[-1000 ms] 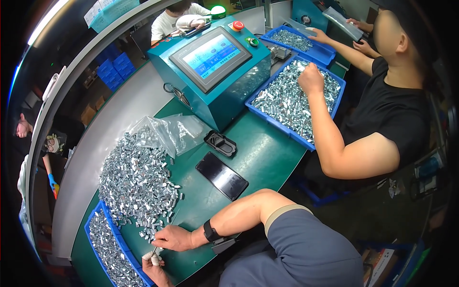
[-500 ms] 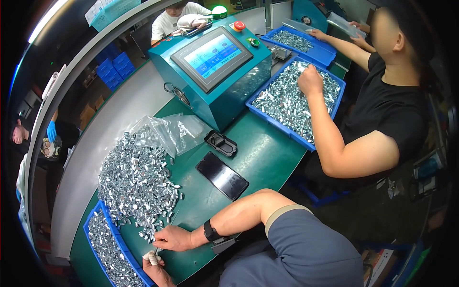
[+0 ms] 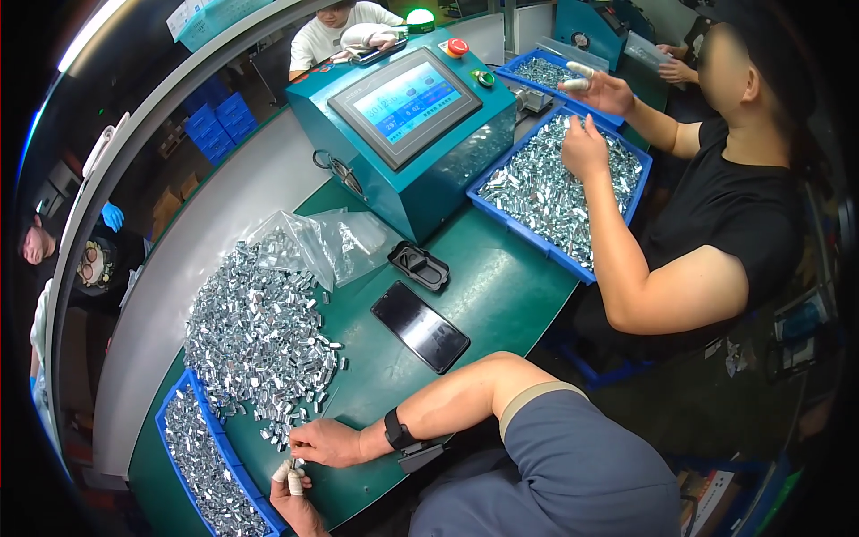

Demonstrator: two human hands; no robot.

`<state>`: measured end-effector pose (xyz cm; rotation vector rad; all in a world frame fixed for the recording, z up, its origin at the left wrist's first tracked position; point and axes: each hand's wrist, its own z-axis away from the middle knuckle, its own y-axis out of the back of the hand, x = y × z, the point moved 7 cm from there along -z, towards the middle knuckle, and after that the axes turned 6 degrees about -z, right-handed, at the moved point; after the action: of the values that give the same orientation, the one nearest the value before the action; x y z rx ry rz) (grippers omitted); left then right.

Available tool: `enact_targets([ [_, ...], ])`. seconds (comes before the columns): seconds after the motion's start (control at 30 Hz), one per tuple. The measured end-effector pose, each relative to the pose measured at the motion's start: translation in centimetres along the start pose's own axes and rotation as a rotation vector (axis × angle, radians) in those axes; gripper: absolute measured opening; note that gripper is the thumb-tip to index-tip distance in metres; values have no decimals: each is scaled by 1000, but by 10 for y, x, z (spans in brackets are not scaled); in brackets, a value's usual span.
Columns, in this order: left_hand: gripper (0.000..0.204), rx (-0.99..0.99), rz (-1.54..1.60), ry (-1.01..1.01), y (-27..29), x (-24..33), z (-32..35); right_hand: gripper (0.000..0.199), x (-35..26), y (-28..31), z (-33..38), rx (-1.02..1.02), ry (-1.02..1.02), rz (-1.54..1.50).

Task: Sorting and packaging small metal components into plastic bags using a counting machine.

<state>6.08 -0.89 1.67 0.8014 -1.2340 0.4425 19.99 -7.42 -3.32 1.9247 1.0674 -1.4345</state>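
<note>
My left hand (image 3: 295, 503) is beside the blue bin, with pale wraps on some fingers. Its fingers are closed around a small silvery metal piece (image 3: 298, 462). Touching the same spot from the right is my right hand (image 3: 329, 443), its fingertips pinched together; a dark wristband (image 3: 395, 431) sits on that arm. What lies between the right fingertips is too small to make out. Just beyond both hands spreads a big loose heap of short silvery metal pieces (image 3: 259, 331). The long blue bin (image 3: 234, 465) at the left holds more of them.
A clear plastic bag (image 3: 358, 243) lies by the heap, near a black tray (image 3: 419, 266) and a phone (image 3: 420, 327). Behind stands a teal machine with a screen (image 3: 407, 106). At right, a co-worker's hands (image 3: 586, 148) are over a blue tray of metal pieces (image 3: 528, 234).
My hands stay together at the heap's near edge; the left fingers have shifted slightly, and a silvery piece now shows there. The co-worker's other hand has come back from the far tray, fingers spread.
</note>
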Motion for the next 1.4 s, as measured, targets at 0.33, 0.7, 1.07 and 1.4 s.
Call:
enact_targets([
  [0.33,19,-15,-157,-68,5,-13,-1,34,0,-3,3,-101,16,118],
  [0.7,20,-14,19,-79,29,-73,-22,33,-5,-13,6,-117,28,49],
  [1.07,14,4,0,-147,4,-51,-11,30,6,-3,1,-122,-33,168],
  [1.4,17,44,32,-183,9,-51,-4,40,1,-9,2,-146,-26,123],
])
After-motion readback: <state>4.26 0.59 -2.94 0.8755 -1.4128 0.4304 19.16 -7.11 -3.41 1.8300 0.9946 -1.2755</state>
